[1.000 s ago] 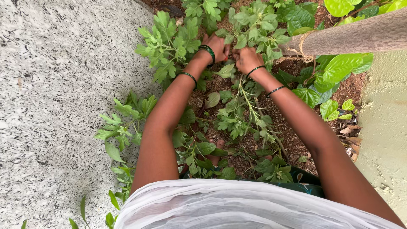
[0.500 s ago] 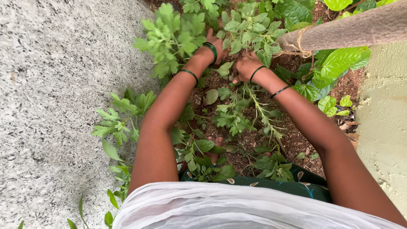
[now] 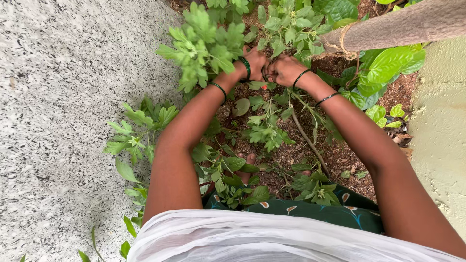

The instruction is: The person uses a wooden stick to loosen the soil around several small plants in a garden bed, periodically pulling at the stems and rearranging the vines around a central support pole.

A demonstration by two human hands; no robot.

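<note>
Garden bed, soil (image 3: 291, 155) between granite paving (image 3: 63, 121) and a plastered wall (image 3: 441, 145). Left hand (image 3: 255, 62) and right hand (image 3: 284, 70), both curled closed, meet knuckle to knuckle around a leafy green stem (image 3: 272, 90) at the plant's base. Best handled low on the stem, pulling steadily, sparing the neighbouring betel-like vine leaves (image 3: 391, 65).

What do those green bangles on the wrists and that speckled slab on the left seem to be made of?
The bangles look like glass or glossy plastic: thin, dark green rings with a sheen; I can't tell which. The slab looks like rough granite or terrazzo: grey-white with dark flecks, matte.
</note>
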